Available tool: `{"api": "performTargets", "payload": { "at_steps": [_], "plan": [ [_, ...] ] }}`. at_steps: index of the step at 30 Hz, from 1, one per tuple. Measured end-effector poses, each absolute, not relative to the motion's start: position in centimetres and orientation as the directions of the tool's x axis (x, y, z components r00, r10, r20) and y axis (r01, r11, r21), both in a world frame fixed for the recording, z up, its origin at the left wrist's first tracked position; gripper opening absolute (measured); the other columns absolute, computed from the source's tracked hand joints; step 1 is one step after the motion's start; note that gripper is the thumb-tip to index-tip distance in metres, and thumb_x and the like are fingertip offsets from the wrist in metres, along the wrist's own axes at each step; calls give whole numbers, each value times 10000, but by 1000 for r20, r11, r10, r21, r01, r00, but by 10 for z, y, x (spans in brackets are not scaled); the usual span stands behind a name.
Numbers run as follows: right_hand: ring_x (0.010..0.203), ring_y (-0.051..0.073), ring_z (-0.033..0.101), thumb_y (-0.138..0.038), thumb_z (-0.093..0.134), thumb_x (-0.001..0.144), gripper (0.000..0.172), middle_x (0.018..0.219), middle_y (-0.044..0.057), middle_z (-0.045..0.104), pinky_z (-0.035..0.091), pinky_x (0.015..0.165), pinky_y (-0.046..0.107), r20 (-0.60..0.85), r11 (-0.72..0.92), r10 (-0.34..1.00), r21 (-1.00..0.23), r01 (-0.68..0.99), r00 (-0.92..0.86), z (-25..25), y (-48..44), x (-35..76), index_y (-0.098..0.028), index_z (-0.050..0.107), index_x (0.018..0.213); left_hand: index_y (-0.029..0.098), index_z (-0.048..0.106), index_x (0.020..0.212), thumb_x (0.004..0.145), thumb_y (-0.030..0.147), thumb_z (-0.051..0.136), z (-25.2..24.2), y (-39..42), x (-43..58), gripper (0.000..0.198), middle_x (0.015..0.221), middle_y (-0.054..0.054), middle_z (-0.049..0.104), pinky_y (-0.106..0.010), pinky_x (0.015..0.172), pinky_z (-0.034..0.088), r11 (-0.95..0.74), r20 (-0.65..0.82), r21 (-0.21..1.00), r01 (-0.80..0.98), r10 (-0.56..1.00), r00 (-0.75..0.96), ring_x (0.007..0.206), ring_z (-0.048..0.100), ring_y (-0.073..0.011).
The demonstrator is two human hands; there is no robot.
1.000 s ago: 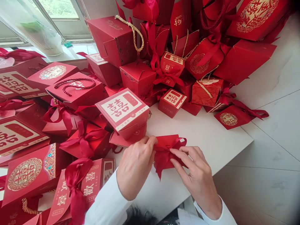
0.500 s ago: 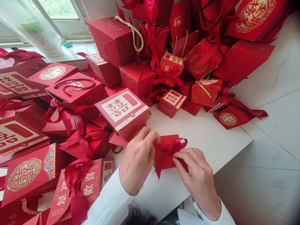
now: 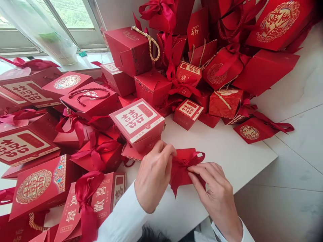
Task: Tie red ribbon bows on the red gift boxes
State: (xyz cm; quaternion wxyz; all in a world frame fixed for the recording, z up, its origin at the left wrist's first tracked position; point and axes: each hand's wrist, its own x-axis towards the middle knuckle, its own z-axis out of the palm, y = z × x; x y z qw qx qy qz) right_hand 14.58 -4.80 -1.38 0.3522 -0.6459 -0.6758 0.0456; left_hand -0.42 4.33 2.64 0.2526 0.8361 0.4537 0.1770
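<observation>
As I kept the head view on the work from my remote desk, the left hand (image 3: 154,176) pinched the near edge of a flat red paper box (image 3: 182,171) between thumb and fingers. The right hand (image 3: 218,193) grasped its lower side, close under the red satin ribbon (image 3: 188,162) knotted across it. The box sat between both hands, over a white table (image 3: 222,148); I could not tell whether it touched. Just beyond stood a cream-labelled red box (image 3: 137,121), then a small labelled box (image 3: 188,114), and farther off lay heaped red gift bags (image 3: 279,22), with a window (image 3: 72,15) at the far left.
</observation>
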Motion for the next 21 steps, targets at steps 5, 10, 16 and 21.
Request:
{"api": "performTargets", "payload": {
  "at_steps": [5,10,16,21],
  "plan": [
    [785,178,569,-209,571,881,33,829,18,607,468,727,311,393,54,887,-610,790,244,-12,-53,158,-223,563,910,194,552,880,898,66,351,27,40,-1,239,921,-36,542,-254,671,445,-501,190,573,649,851,490,755,543,-137],
    [848,189,601,-340,617,844,156,928,28,623,499,729,297,255,-72,905,-697,713,341,-22,-60,187,-235,585,953,172,565,886,902,60,373,32,36,-4,222,1010,-72,547,-332,741,457,-571,214,453,685,815,538,887,507,-200],
    [853,188,630,-405,508,906,209,904,37,664,485,567,234,-27,-221,926,-848,482,376,-31,-65,195,-226,613,929,180,593,864,920,123,440,31,34,6,173,899,-48,590,-339,744,473,-653,57,518,553,671,739,909,513,-212],
    [672,155,601,-410,586,856,203,748,-14,640,479,615,246,17,-165,952,-813,558,306,-20,-62,184,-226,604,775,183,610,855,922,127,442,27,36,10,189,878,-46,599,-344,726,467,-608,-46,515,604,684,728,895,520,-214]
  ]
}}
